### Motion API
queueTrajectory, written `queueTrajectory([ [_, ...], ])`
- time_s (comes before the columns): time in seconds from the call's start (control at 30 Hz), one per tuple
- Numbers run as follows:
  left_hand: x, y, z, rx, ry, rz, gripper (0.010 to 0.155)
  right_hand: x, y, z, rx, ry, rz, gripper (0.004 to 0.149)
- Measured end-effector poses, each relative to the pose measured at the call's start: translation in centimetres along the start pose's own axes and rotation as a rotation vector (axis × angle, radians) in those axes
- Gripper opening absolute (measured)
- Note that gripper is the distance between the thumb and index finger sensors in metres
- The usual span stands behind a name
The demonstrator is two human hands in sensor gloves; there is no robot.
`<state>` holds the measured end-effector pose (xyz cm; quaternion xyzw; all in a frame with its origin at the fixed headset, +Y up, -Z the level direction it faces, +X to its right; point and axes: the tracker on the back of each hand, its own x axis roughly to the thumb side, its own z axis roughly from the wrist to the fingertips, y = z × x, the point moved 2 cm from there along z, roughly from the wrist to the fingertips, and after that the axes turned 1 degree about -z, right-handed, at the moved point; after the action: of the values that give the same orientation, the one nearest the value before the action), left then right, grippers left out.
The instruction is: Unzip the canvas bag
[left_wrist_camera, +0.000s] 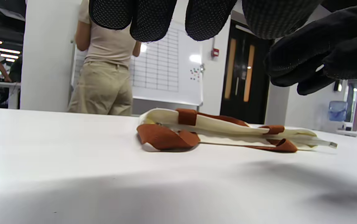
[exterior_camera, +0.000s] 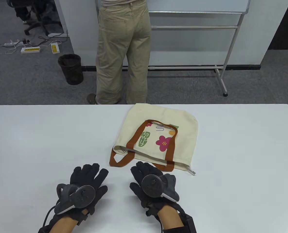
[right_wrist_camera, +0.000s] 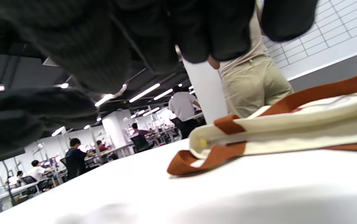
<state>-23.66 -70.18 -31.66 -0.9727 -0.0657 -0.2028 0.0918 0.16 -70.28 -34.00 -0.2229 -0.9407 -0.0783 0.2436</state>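
Bag: I see it flat on the table, unheld.
Left hand: fingers spread, nothing held.
Right hand: fingers spread, near the bag.

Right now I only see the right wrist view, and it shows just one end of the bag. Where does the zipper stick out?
Observer: In the table view, a zipper tail with a metal tip pokes out at the near right corner of the canvas bag.
Operator: Is my other hand on the bag?
Observer: No. Your left hand is spread open to the left of the bag and is not touching it.
Operator: What's on top of the bag?
Observer: Flower pictures face up between the brown handles.
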Motion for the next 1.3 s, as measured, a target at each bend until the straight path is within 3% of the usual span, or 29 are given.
queueTrajectory([
  [0.2,-0.6,-0.1,-0.1,0.007,-0.014,-0.022,0.065,0.2,-0.2,0.2,-0.006,-0.017,-0.024,0.068],
  [0.4,-1.2,0.2,0.0,-0.001,-0.039,-0.041,0.065,-1.6,1.2,0.0,-0.06,-0.105,-0.022,0.075],
  [0.67,-2.3,-1.0,0.3,0.036,-0.09,-0.117,0.065,-6.3,3.1,0.1,-0.09,-0.379,0.084,0.093],
  [1.07,-4.2,-1.8,-0.1,0.07,-0.133,-0.162,0.065,-12.8,5.5,1.7,-0.003,-0.628,0.143,0.099],
  [1.3,-4.5,-1.7,-0.1,0.063,-0.144,-0.165,0.065,-16.8,4.5,1.7,0.07,-0.75,0.141,0.103],
])
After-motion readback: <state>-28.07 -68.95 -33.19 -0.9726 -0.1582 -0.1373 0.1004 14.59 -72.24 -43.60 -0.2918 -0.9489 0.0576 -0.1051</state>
